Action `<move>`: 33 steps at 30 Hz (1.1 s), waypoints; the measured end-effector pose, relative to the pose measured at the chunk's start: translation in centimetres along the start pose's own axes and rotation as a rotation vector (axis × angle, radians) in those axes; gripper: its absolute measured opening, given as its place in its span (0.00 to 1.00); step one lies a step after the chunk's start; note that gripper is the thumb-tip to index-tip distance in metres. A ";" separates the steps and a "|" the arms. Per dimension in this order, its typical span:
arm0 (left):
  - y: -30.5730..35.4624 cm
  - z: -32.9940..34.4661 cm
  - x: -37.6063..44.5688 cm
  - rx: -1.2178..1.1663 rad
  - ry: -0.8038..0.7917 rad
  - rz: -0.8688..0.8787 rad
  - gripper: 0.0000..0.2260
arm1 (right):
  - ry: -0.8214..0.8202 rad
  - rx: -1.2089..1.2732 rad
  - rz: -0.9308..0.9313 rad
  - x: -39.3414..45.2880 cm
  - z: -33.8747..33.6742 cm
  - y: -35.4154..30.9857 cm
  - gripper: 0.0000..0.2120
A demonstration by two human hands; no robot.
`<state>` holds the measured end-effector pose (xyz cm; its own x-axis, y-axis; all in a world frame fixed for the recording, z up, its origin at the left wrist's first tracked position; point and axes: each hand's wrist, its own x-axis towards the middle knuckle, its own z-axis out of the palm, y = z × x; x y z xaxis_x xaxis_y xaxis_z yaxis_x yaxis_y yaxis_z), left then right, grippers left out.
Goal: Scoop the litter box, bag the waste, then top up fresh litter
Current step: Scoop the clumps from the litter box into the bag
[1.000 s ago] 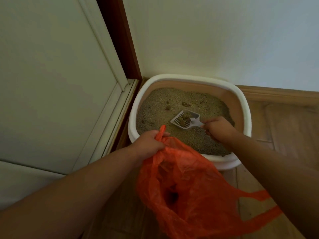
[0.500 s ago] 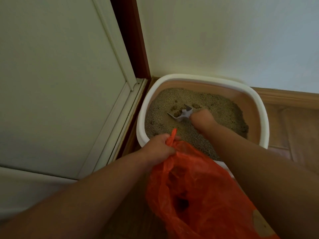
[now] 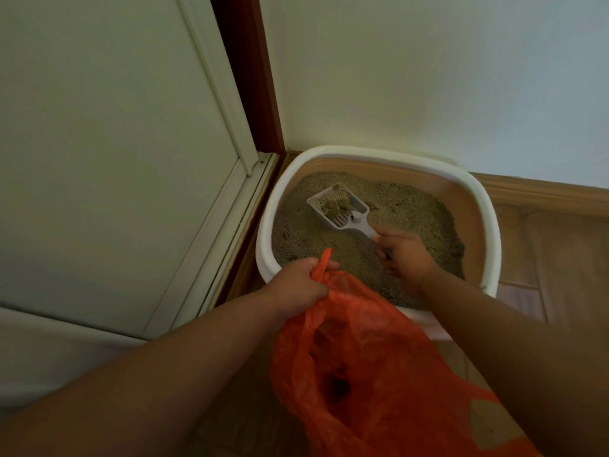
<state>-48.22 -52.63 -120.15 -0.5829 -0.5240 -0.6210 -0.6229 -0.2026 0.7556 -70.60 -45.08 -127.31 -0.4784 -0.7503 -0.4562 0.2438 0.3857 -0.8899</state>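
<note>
A white-rimmed litter box (image 3: pixel 487 206) with tan inner walls sits in the room corner, filled with grey-brown litter (image 3: pixel 408 209). My right hand (image 3: pixel 403 255) grips the handle of a pale slotted scoop (image 3: pixel 354 215), which is lifted over the litter with several dark clumps (image 3: pixel 336 206) in it. My left hand (image 3: pixel 301 285) grips the top edge of an orange plastic bag (image 3: pixel 372 384), holding it open right at the box's near rim. Dark waste lies at the bag's bottom.
A pale door (image 3: pixel 108 153) and its dark red frame (image 3: pixel 245 74) stand close on the left. A white wall (image 3: pixel 428 70) with wooden skirting (image 3: pixel 540 192) runs behind the box. Wooden floor (image 3: pixel 560 258) lies to the right.
The scoop dug into the litter at the far left, then came up level with clumps in it. My right hand drew back toward me. The left hand kept hold of the bag.
</note>
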 end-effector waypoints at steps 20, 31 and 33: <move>0.9 -0.9 -2.2 0.105 0.167 0.090 0.13 | -0.028 -0.146 -0.023 -9.7 -7.9 -4.2 0.11; 1.8 -0.4 -3.3 0.099 0.168 0.079 0.12 | -0.090 -0.134 -0.031 -10.6 -7.8 -4.4 0.09; 2.1 -0.2 -3.7 0.075 0.137 0.083 0.12 | -0.105 -0.112 -0.014 -10.6 -8.1 -4.5 0.09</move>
<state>-47.28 -51.28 -116.22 -0.5608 -0.6449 -0.5193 -0.6156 -0.0946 0.7823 -73.43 -34.52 -118.44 -0.3886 -0.8062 -0.4462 0.1391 0.4274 -0.8933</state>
